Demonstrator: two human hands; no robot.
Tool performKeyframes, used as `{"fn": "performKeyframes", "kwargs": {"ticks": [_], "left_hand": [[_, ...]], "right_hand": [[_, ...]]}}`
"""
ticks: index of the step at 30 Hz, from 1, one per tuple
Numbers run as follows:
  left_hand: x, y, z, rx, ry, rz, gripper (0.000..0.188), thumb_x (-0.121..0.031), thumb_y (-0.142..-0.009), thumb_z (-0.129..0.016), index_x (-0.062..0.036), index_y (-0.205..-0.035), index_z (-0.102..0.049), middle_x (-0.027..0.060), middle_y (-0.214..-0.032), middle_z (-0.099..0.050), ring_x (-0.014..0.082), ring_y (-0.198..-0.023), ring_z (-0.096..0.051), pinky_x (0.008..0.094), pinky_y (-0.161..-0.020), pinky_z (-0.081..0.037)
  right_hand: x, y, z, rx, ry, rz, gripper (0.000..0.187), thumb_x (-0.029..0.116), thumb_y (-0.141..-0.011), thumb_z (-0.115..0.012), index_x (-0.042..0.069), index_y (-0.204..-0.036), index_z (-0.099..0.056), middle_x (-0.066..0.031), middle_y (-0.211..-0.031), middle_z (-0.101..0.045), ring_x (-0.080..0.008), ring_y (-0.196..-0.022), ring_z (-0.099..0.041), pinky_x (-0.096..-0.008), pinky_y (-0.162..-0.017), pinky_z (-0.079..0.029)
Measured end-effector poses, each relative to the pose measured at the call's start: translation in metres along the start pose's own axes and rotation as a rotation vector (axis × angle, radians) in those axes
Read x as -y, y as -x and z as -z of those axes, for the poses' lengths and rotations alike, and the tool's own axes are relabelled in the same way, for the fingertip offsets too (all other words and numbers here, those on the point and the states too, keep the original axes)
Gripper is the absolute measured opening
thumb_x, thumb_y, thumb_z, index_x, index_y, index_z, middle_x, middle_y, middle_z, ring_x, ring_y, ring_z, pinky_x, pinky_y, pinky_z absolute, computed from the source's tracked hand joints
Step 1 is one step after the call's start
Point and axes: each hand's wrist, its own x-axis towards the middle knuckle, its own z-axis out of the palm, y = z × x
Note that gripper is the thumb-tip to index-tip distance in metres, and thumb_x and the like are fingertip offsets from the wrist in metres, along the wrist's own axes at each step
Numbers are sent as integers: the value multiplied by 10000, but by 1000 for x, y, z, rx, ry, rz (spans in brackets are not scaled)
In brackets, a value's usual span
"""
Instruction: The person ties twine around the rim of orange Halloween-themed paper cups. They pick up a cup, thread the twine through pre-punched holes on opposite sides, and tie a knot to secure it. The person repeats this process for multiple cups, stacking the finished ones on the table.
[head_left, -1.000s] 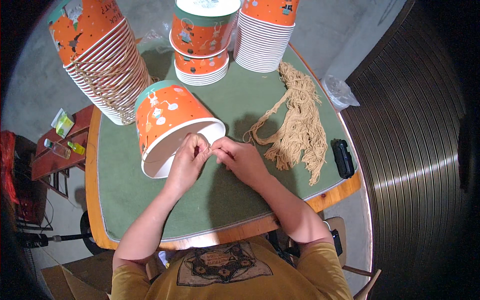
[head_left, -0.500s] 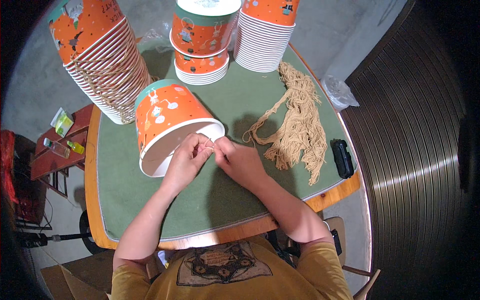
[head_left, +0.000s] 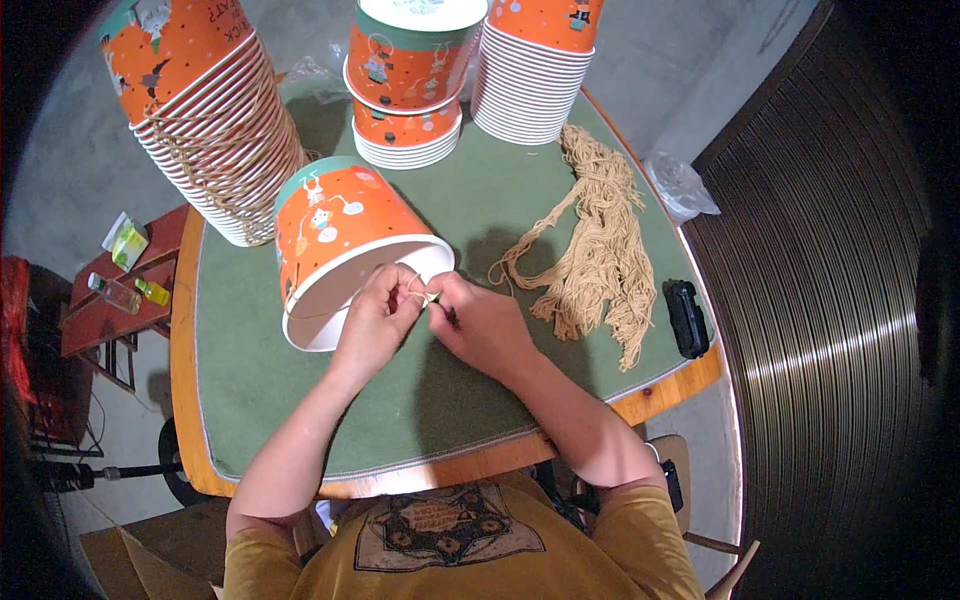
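An orange paper bucket (head_left: 350,222) with a teal band and white rim lies tipped on the table, its open mouth toward me. Just in front of its rim, my left hand (head_left: 378,312) and my right hand (head_left: 478,328) meet fingertip to fingertip. Both are closed in a pinch on a thin tan string (head_left: 428,297), which shows between the fingertips. Part of a string also shows at the bucket's left rim. Whether the string is knotted is too small to tell. To the right lies a thick bundle of tan strings (head_left: 600,240).
A tall stack of buckets (head_left: 215,130) draped with strings leans at the far left. Two more stacks, a short one (head_left: 408,95) and a tall one (head_left: 535,80), stand at the back. A black case (head_left: 686,318) lies near the right edge of the green-covered table (head_left: 270,420).
My fingertips have shifted slightly, and more of the string shows between them. Bucket, stacks and string bundle appear a touch further right in the view.
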Motion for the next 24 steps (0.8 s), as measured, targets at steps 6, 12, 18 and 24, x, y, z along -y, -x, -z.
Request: {"fn": "performKeyframes", "kwargs": {"ticks": [6, 12, 18, 24], "left_hand": [[0, 0, 1, 13, 37, 33, 52, -36, -856, -588, -32, -888, -548, 16, -812, -502, 100, -710, -457, 250, -655, -412], [-1, 0, 1, 23, 33, 28, 53, -28, -854, -585, -33, -890, -547, 11, -810, -499, 96, -711, -450, 242, -656, -406], [-1, 0, 4, 71, 17, 50, 57, -59, -892, -588, -60, -919, -537, -29, -847, -497, 69, -766, -454, 222, -714, -397], [-2, 0, 1, 20, 27, 33, 56, -48, -867, -596, -33, -874, -543, 4, -779, -487, 86, -690, -443, 244, -642, -408]], "right_hand": [[-2, -2, -5, 90, 93, -59, 167, 228, -902, -556, 106, -1007, -510, -109, -864, -681, -297, -782, -685, -450, -620, -535], [-6, 0, -12, -28, 97, -18, 156, 202, -875, -615, 117, -970, -525, -98, -712, -643, -289, -668, -661, -419, -553, -492], [-8, 0, -12, -85, 118, 38, 151, 186, -877, -596, 104, -981, -525, -101, -704, -643, -294, -656, -661, -425, -544, -496], [2, -1, -1, 80, 146, -53, 175, 209, -903, -538, 91, -1031, -518, -121, -826, -684, -289, -764, -689, -437, -610, -534]]}}
